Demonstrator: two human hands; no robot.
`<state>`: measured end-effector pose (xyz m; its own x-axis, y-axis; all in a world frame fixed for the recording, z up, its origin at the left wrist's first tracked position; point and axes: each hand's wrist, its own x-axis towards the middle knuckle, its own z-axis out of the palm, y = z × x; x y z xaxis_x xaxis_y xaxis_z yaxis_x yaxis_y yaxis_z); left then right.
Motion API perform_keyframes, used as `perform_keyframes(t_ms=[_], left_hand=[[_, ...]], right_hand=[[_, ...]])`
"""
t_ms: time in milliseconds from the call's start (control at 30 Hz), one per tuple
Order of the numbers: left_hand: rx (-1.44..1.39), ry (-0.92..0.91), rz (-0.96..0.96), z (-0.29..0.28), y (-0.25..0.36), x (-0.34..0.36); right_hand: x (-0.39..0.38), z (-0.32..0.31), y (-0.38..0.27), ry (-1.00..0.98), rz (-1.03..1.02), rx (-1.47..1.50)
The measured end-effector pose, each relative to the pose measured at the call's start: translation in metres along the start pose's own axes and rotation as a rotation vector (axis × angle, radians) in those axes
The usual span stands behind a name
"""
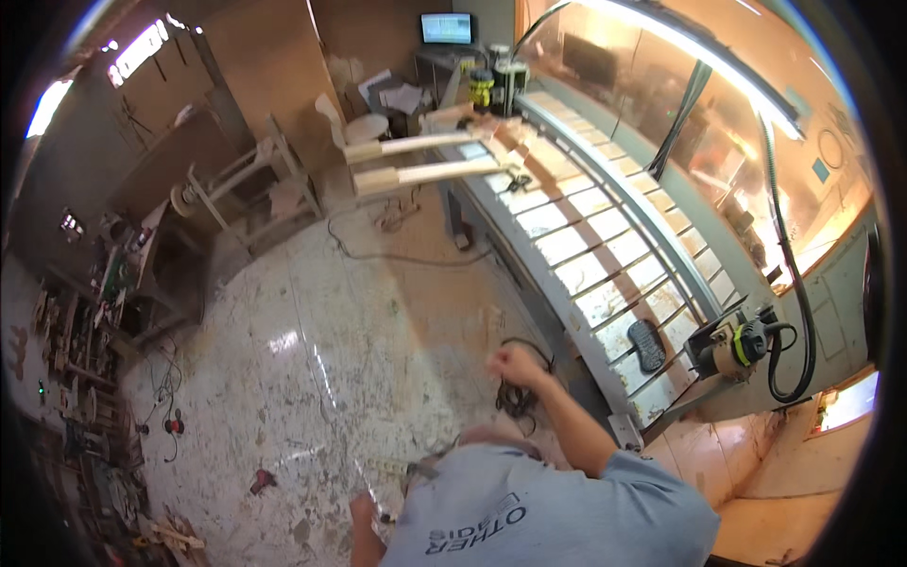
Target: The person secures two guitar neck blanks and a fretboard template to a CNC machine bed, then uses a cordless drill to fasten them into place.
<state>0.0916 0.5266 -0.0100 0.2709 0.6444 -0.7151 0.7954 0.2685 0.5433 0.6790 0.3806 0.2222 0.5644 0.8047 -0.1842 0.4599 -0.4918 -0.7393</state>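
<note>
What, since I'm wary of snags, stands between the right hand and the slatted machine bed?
Nothing visible blocks the right hand from the slatted machine bed; dark cables show close by the hand, seemingly lower, on the floor.

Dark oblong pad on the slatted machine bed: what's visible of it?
The dark grey oblong pad has rounded ends and a patterned top; material unclear, perhaps rubber or plastic. It lies near the closer end of the pale slatted machine bed, left of and apart from the tool head with a yellow-green band. No hand touches it.
</note>
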Motion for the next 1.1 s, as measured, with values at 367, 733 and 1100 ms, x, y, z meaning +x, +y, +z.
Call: perform_keyframes(t_ms=[367,733,1100], left_hand=[[-0.161,0.017,0.206,-0.102,0.336,0.207],[0.002,-0.104,-0.131,-0.092,0.444,0.25],[0.048,-0.162,-0.118,-0.125,0.579,0.326]], right_hand=[[0.148,-0.118,0.006,0.597,0.309,0.51],[0.409,-0.219,0.018,0.807,0.26,-0.162],[0.447,-0.238,0.012,0.749,0.451,-0.294]])
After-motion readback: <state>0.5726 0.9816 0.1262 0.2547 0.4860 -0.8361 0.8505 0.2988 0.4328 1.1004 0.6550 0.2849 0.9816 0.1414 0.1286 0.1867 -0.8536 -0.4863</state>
